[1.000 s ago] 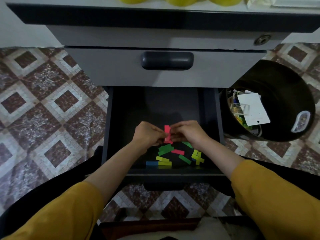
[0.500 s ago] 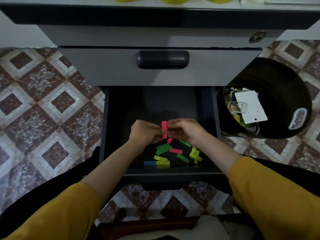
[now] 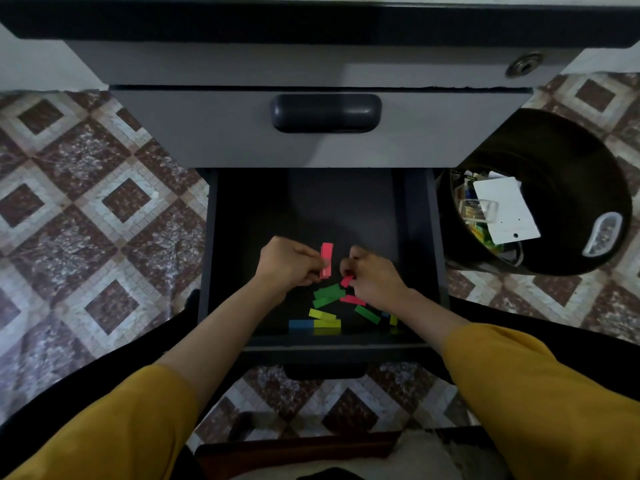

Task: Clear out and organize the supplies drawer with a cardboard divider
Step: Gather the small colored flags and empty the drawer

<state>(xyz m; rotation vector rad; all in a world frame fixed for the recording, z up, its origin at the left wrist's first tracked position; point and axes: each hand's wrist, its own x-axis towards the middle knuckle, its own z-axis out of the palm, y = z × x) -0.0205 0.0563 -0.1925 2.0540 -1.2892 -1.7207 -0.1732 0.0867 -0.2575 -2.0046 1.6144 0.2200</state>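
Note:
The bottom drawer point(image 3: 434, 258) is pulled open, dark inside. My left hand point(image 3: 289, 263) pinches a small stack of pink sticky tabs point(image 3: 326, 259), held upright. My right hand point(image 3: 372, 275) is just to its right, fingertips pinching another pink tab point(image 3: 346, 280) low over the drawer floor. Loose tabs lie near the drawer's front: green ones point(image 3: 328, 295), a pink one point(image 3: 352, 300), yellow ones point(image 3: 323, 317) and a blue one point(image 3: 300, 323). No cardboard divider is in view.
A black waste bin point(image 3: 568, 188) stands right of the drawer, holding a white card point(image 3: 505, 209) and mixed packaging. The closed drawer above has a dark handle point(image 3: 325, 112). Patterned tile floor lies on both sides.
My right hand has let go of the pink stack and dropped down to another pink tab on the drawer floor. The left hand keeps the stack.

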